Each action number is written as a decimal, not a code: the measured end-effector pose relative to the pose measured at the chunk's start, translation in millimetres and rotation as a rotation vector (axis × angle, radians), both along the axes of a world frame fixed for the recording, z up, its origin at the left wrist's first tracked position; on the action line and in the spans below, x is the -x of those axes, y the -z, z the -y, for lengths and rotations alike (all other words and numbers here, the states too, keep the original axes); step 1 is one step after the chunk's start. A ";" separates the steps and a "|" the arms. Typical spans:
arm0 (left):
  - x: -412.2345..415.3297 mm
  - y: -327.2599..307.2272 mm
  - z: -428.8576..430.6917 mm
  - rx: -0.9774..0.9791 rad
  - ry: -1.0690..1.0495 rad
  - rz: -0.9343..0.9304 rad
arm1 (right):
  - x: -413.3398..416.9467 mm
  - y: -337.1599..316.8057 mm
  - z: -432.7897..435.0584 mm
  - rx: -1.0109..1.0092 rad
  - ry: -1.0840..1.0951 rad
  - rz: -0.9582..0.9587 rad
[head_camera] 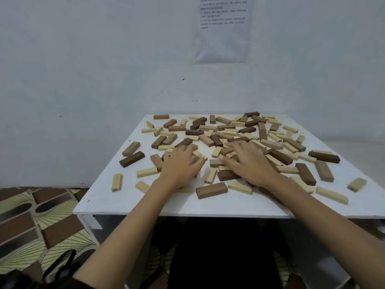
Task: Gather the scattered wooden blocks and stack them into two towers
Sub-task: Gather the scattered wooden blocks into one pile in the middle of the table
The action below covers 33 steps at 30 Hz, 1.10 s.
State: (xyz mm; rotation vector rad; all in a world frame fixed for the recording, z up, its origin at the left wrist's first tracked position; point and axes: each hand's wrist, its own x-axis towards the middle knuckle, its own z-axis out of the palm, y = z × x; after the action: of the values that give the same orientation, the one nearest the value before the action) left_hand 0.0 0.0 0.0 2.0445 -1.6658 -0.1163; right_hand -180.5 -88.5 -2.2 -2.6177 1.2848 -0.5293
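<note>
The left hand (180, 164) and right hand (249, 161) rest palm down on wooden blocks (211, 190) scattered over the white worktop (145, 205), each grip spread, fingers apart

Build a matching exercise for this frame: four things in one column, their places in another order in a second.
Things:
1 right hand
2 printed sheet
3 patterned floor
4 lone pale block

Places:
a on the wall
b near the table's left edge
c spread over wooden blocks mid-table
d beside the table, lower left

Pairs: 1-c; 2-a; 3-d; 4-b
</note>
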 end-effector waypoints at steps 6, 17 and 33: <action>-1.5 10.2 -28.6 -0.165 0.065 0.095 | 15.9 8.3 -18.5 -0.032 -0.101 -0.054; -10.4 17.5 -11.4 -0.262 0.076 0.224 | 15.4 21.9 -5.6 -0.037 -0.057 -0.262; -25.6 19.9 49.7 -0.245 0.179 0.286 | -8.4 24.4 34.1 0.009 -0.091 -0.257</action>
State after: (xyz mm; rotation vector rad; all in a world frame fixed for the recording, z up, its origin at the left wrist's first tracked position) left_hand 25.6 -49.7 -19.9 2.1663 -2.1015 -0.0961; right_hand -172.1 -122.6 -26.6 -2.8067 1.2236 -0.1891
